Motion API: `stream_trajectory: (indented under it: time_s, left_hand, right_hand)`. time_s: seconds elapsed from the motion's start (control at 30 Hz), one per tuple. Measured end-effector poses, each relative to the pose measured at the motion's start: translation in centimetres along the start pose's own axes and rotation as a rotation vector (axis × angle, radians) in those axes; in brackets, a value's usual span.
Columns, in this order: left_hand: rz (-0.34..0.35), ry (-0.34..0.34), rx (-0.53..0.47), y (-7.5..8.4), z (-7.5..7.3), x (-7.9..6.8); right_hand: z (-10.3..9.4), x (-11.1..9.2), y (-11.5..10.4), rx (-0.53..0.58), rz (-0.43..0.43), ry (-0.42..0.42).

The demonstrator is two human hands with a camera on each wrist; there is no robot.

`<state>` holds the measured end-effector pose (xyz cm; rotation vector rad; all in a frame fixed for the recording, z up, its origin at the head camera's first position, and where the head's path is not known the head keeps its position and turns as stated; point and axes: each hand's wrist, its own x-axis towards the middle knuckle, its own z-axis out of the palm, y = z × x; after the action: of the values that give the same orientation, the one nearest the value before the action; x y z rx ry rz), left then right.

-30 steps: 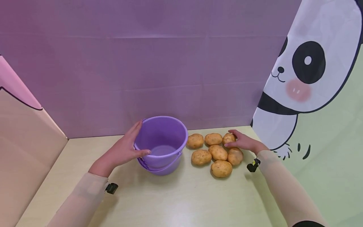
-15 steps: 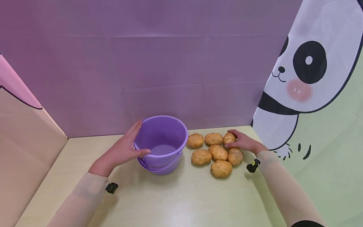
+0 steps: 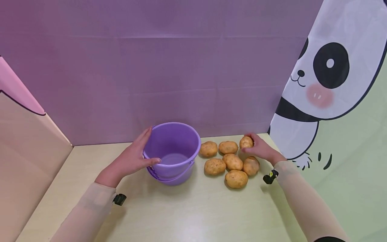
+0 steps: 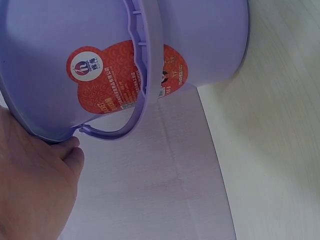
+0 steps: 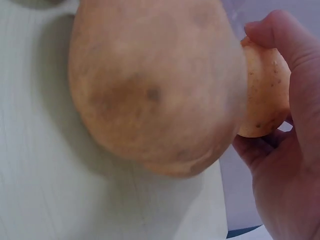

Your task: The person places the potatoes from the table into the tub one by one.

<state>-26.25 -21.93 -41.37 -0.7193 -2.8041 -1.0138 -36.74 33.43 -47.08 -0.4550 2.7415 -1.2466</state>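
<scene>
Straight to the crowd on the tabletop: 6 loose potatoes in a close cluster, just beside the bucket: 2 at the back, 3 across the middle, 1 out in front. Squarely between bucket and right grip, those 2 at the back. Huge and blurred in the foreground of the right wrist view, 1 of the loose potatoes, hiding part of the held potato. Close behind it all, the purple backdrop; off to the right, a panda print.

Over to the bucket: upright on the tabletop, near the backdrop, wide open on top, with just the bare bottom to see inside. Across the near side, a lowered handle; on the outside, in the left wrist view, a red label. Held at the rim by the left grip, with thumb at the near side and fingers toward the back.

And action at the right end of the back row! Pinched between thumb and fingers of the right grip: the held potato, shifted back and slightly right since 0.5 s ago, away from the middle row. Raised or merely slid? Impossible to tell. Same spot as before for the bucket, same hold for the left grip, same layout for all 6 loose potatoes.
</scene>
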Motion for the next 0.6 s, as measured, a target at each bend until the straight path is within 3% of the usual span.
stream_trajectory:
  time_s: [0.6]
  left_hand:
    - [-0.024,-0.002,0.005,-0.1,0.0,0.0]
  right_hand:
    - [0.6,1.0,-4.9,0.077,-0.065,-0.001]
